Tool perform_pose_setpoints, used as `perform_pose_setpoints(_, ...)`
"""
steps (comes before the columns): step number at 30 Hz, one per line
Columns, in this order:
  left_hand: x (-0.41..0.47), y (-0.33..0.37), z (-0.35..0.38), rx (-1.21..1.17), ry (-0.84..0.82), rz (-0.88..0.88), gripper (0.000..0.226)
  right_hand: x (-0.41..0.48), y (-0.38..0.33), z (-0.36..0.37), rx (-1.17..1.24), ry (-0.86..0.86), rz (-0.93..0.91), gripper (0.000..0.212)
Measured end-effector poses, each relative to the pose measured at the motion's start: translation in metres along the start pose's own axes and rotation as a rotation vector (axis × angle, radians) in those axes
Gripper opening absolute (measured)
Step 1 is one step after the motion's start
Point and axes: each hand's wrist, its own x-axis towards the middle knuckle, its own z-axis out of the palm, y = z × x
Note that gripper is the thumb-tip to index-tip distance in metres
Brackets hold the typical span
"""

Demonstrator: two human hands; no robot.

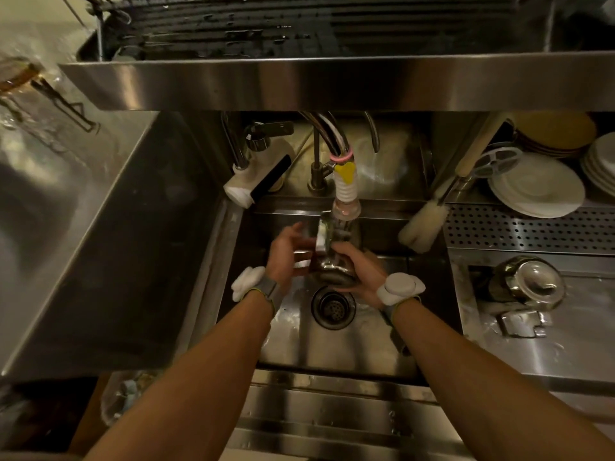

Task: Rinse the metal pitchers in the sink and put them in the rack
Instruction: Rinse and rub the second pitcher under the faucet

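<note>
A metal pitcher (329,261) is tilted under the faucet nozzle (346,194), above the sink (332,347) and its drain (332,306). My right hand (357,271) grips its lower body from the right. My left hand (288,252) wraps around its left side near the handle; the fingers are blurred. A second metal pitcher (525,286) lies upside down on the counter to the right of the sink. The dish rack (299,31) sits on the steel shelf above.
A bottle brush (422,224) leans at the sink's back right corner. Stacked white plates (535,188) and saucers stand on the perforated drainboard at right. A white dispenser (253,181) stands at back left. A steel tray slopes at left.
</note>
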Motion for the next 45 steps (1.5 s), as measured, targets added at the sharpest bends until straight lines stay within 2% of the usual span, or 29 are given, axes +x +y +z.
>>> perform_pose_setpoints(2,0.007,-0.004,-0.009,0.013,0.058,-0.039,0.035,0.006,0.001,0.001,-0.039,0.053,-0.077,0.071)
perform_pose_setpoints(5,0.011,-0.006,-0.010,0.230,-0.014,-0.058,0.040,0.012,-0.004,0.000,0.002,0.142,-0.125,0.082)
perform_pose_setpoints(8,0.010,-0.008,0.001,0.300,-0.120,-0.104,0.049,0.009,-0.005,0.004,0.019,0.040,-0.072,0.058)
perform_pose_setpoints(11,0.006,-0.008,0.014,0.192,-0.164,-0.145,0.047,0.009,-0.002,0.007,0.072,0.046,-0.015,0.036)
perform_pose_setpoints(13,0.005,-0.007,0.021,0.241,-0.159,-0.057,0.040,0.012,-0.001,0.002,0.081,0.090,-0.006,0.042)
perform_pose_setpoints(15,0.002,-0.006,0.025,0.310,-0.185,0.051,0.044,0.015,-0.001,-0.004,0.157,0.067,0.002,0.052)
perform_pose_setpoints(18,0.004,-0.008,0.027,0.463,-0.202,0.213,0.058,0.013,-0.003,-0.008,0.223,0.051,0.050,0.046)
perform_pose_setpoints(20,0.007,-0.011,0.025,0.428,-0.186,0.234,0.049,0.015,0.000,-0.011,0.220,0.054,0.037,0.042)
perform_pose_setpoints(22,0.010,-0.010,0.025,0.309,-0.116,0.215,0.037,0.015,0.002,-0.012,0.251,0.036,0.039,0.042)
perform_pose_setpoints(25,0.013,-0.004,0.024,0.312,-0.019,0.097,0.050,0.014,0.001,-0.011,0.193,-0.009,0.010,0.045)
perform_pose_setpoints(29,0.012,0.002,0.022,0.196,-0.065,-0.176,0.055,0.010,-0.007,-0.004,0.044,0.094,0.038,0.045)
perform_pose_setpoints(32,0.011,0.002,0.021,0.163,-0.083,-0.281,0.058,0.013,-0.012,-0.006,-0.082,0.176,0.000,0.053)
perform_pose_setpoints(36,0.009,0.004,0.022,0.133,-0.090,-0.305,0.051,0.013,-0.013,-0.006,-0.121,0.203,-0.096,0.051)
perform_pose_setpoints(42,0.014,-0.001,0.022,-0.064,-0.174,-0.362,0.045,0.003,-0.022,-0.002,-0.140,0.121,-0.032,0.056)
perform_pose_setpoints(45,0.009,0.000,0.018,0.063,-0.110,-0.329,0.044,-0.001,-0.021,0.000,-0.215,0.092,-0.121,0.050)
